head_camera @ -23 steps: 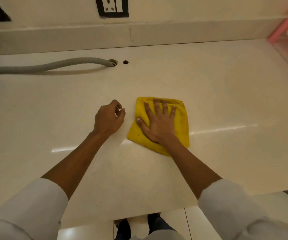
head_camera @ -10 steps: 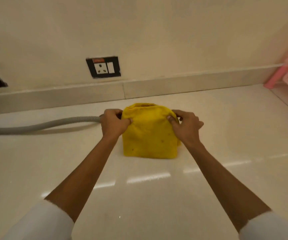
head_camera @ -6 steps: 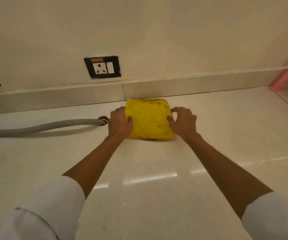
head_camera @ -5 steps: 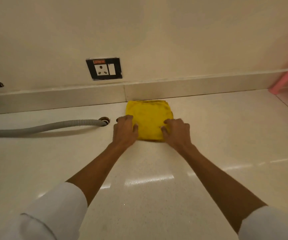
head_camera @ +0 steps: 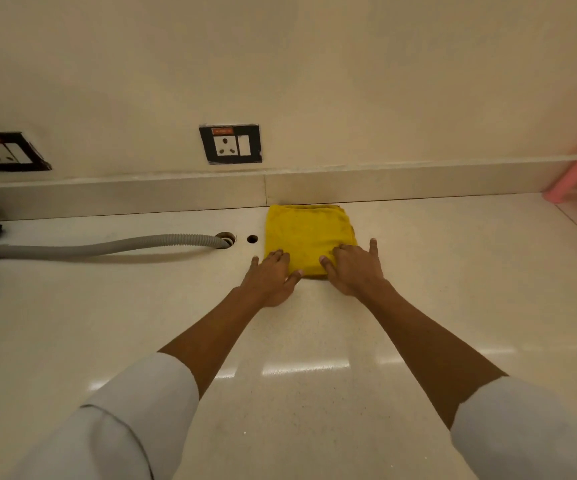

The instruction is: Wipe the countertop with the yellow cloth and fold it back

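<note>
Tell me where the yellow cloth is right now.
The yellow cloth lies folded at the back of the countertop against the backsplash, just right of the small hole, with the left hand and right hand resting on its near edge.

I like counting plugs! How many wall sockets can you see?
2. One socket is on the wall just above and left of the yellow cloth. The other socket is on the wall at the far left edge. More could be out of view.

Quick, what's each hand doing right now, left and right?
Left hand: open, flat, fingertips on the near left edge of the folded cloth, gripping nothing.
Right hand: open, flat, fingers on the cloth's near right edge, gripping nothing.
</note>
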Available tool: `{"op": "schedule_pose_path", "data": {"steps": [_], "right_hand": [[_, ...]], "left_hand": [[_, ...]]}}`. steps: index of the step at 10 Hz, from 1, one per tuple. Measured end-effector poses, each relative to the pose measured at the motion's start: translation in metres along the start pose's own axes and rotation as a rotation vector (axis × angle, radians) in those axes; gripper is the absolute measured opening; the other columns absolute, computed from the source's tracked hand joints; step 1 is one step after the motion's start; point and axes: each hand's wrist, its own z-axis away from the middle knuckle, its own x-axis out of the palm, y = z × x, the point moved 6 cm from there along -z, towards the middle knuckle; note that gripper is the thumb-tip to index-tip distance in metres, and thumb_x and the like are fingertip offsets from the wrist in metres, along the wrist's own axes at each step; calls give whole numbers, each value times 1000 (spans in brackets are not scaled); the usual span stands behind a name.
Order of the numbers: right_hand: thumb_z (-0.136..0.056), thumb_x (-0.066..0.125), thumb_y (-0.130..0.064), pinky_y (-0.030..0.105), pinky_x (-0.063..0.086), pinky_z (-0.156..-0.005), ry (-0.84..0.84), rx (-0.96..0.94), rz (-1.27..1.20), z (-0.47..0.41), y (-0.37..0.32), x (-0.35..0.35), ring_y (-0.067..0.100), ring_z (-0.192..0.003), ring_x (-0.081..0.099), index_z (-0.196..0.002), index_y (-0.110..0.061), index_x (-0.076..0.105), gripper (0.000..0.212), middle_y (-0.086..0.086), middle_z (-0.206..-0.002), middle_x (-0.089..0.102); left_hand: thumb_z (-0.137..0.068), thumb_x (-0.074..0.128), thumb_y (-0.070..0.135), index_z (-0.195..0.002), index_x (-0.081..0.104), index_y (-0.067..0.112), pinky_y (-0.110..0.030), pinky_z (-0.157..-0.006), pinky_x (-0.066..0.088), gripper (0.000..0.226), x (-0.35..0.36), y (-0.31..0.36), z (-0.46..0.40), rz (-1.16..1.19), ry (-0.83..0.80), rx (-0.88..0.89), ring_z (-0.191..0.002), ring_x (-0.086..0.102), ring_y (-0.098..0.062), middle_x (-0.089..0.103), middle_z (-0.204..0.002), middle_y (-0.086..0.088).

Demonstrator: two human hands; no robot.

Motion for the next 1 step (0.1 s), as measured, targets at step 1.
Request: {"op": "schedule_pose_path", "data": {"steps": [1], "right_hand": [[-101, 32, -51, 59, 23, -116, 35, -44, 12, 5, -8, -16, 33, -127, 52, -129, -10, 53, 54, 13, -139, 57]], "left_hand": [[-99, 28, 49, -150, 18, 7, -54, -121, 14, 67, -15, -8, 21, -41, 126, 15, -150, 13, -29, 15, -161, -15]]}}
